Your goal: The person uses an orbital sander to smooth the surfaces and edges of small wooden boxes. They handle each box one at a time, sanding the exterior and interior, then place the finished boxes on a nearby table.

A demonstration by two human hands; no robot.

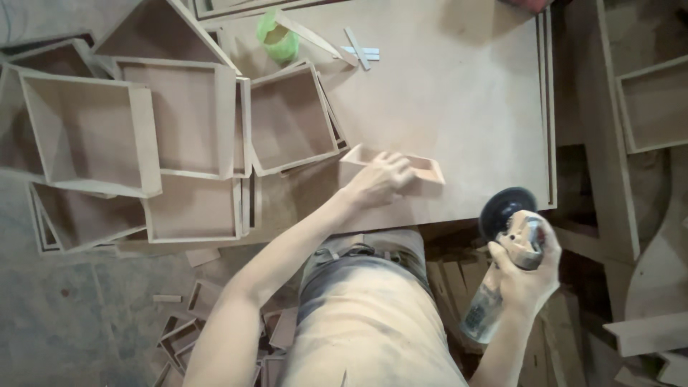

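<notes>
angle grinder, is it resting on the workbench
No, the right hand holds the angle grinder in the air off the workbench edge.

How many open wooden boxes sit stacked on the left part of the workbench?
About 6 in the pile: two overlapping at far left, one upper middle, one beside the green cup, and two along the front edge. Others may be hidden underneath.

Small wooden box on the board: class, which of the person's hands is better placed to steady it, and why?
Left. The left hand already rests on the small wooden box, while the right hand holds an angle grinder off the board's edge.
</notes>
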